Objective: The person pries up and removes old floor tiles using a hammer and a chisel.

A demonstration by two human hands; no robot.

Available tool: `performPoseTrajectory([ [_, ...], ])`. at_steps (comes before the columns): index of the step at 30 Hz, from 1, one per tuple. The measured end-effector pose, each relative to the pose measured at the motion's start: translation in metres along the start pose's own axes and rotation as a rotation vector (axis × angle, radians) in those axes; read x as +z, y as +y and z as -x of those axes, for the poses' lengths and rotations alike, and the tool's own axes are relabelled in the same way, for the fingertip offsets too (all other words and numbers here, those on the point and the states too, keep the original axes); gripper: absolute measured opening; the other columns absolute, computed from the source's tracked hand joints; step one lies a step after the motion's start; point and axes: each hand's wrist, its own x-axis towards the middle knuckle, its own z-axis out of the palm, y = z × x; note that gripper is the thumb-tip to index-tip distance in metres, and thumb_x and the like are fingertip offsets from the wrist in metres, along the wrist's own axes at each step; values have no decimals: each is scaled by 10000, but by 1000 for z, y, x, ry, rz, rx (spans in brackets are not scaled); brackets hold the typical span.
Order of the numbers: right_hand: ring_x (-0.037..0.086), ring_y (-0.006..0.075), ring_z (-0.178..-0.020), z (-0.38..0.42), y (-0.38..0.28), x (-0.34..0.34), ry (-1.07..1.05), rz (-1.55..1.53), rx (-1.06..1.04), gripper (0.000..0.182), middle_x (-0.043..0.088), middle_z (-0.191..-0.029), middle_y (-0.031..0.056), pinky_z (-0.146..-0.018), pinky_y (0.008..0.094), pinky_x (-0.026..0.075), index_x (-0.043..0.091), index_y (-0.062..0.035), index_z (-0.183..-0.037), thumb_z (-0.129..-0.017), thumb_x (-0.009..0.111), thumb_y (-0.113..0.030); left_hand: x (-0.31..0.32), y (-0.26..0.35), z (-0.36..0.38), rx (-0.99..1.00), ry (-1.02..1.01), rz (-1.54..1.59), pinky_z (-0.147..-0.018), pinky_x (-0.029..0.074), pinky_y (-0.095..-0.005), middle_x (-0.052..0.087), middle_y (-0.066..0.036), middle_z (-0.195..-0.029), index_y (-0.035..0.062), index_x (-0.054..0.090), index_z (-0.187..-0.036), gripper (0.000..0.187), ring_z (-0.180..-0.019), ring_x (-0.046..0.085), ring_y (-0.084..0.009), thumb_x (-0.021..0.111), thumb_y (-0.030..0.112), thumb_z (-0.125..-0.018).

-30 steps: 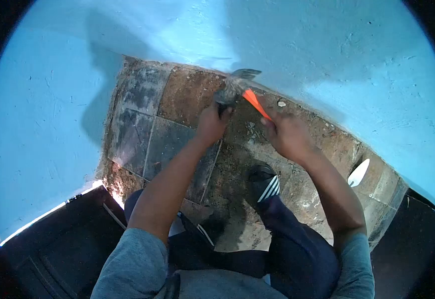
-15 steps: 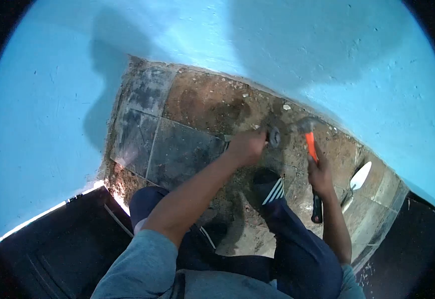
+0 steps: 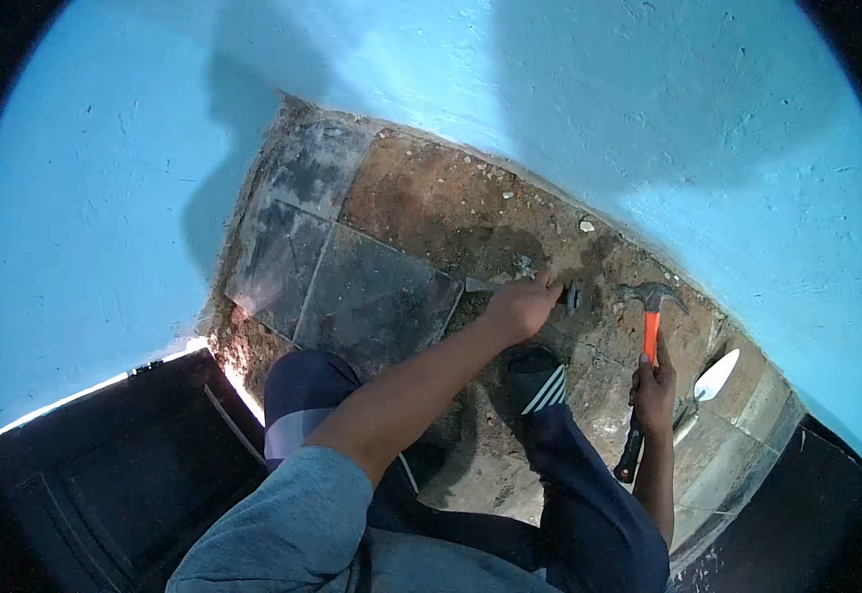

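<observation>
My left hand (image 3: 522, 310) is closed around a chisel (image 3: 574, 296). The chisel's dark round end sticks out to the right of my fist, and much of its shaft is hidden in my grip. To the left of the fist is the edge of a dark floor tile (image 3: 376, 292). My right hand (image 3: 655, 395) grips a claw hammer (image 3: 651, 331) by its orange and black handle. The hammer's metal head is to the right of the chisel, apart from it. A pointed trowel (image 3: 717, 376) lies on the floor just right of my right hand.
Bare, rough ground (image 3: 421, 193) with crumbs of rubble runs along the blue wall (image 3: 589, 89). A pale stone chip (image 3: 586, 226) lies near the wall's base. More tiles are at the lower right. A dark door panel (image 3: 115, 465) stands at lower left. My foot is close below the chisel.
The hammer head has swung away from the chisel, to the right and down. My left hand still holds the chisel. The whole view has shifted slightly.
</observation>
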Motion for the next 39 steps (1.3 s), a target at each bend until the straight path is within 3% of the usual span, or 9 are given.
performPoseTrajectory([
  [9, 433, 78, -476, 3, -3, -20, 83, -92, -35, 573, 447, -620, -27, -430, 257, 388, 302, -69, -1574, -1057, 506, -209, 24, -7, -7, 43, 188, 56, -930, 531, -490, 565, -214, -1283, 21, 517, -1333, 374, -1101, 626, -398, 520, 139, -979],
  [14, 439, 69, -464, 8, -16, -52, 279, -181, -37, 411, 444, -624, -31, -420, 244, 373, 520, -33, -1362, -1050, 546, -300, 16, 3, -3, 4, 147, 111, -902, 539, -484, 596, -201, -1217, 18, 524, -1292, 368, -1070, 634, -392, 552, 117, -938],
  [19, 436, 65, -451, 12, -15, -67, 378, -178, -92, 311, 451, -626, -30, -406, 230, 346, 573, -43, -1232, -1057, 531, -296, 11, -8, 11, 90, 322, 166, -862, 552, -464, 614, -183, -1159, 12, 551, -1217, 335, -1021, 646, -385, 569, 70, -887],
  [25, 449, 68, -450, 4, 3, -65, 461, -353, -162, 253, 461, -636, -28, -409, 229, 366, 570, -62, -1125, -1056, 529, -303, 15, -12, -3, 18, 312, 71, -814, 565, -467, 646, -175, -1113, 10, 579, -1192, 318, -983, 668, -363, 592, 78, -882],
  [27, 453, 72, -455, 2, 5, -44, 505, -379, -138, 226, 464, -645, -27, -414, 233, 383, 565, -72, -1081, -1056, 523, -293, 8, -11, -7, -52, 173, 50, -776, 559, -505, 673, -211, -1038, 22, 570, -1245, 340, -928, 680, -384, 578, 196, -954],
  [29, 476, 91, -503, 0, 18, -16, 395, -175, -122, 177, 485, -669, -21, -434, 261, 419, 538, -99, -1033, -1050, 528, -275, 1, -5, -10, -101, 95, 38, -773, 563, -510, 688, -209, -995, 25, 588, -1230, 315, -914, 687, -382, 565, 215, -980],
  [32, 499, 112, -539, -5, 10, 34, -125, 21, -21, 262, 512, -695, -5, -496, 299, 425, 556, -60, -1084, -1042, 549, -318, 3, -2, -14, -138, 85, -12, -800, 578, -480, 691, -171, -989, 15, 636, -1144, 236, -939, 689, -358, 551, 146, -967],
  [35, 510, 118, -551, -4, -9, 32, -125, -40, 42, 303, 527, -718, 3, -503, 293, 428, 568, -48, -1118, -1042, 546, -340, 20, -2, -17, -145, 84, -65, -795, 582, -477, 692, -178, -1002, 12, 642, -1144, 248, -943, 691, -362, 551, 168, -973],
  [39, 458, 84, -522, -9, -10, -12, 117, -388, 63, 235, 475, -702, -27, -470, 240, 399, 566, -99, -1057, -1044, 535, -331, 3, 3, -9, -139, 94, -6, -811, 583, -473, 694, -180, -1021, 18, 642, -1161, 263, -967, 693, -355, 566, 169, -959],
])
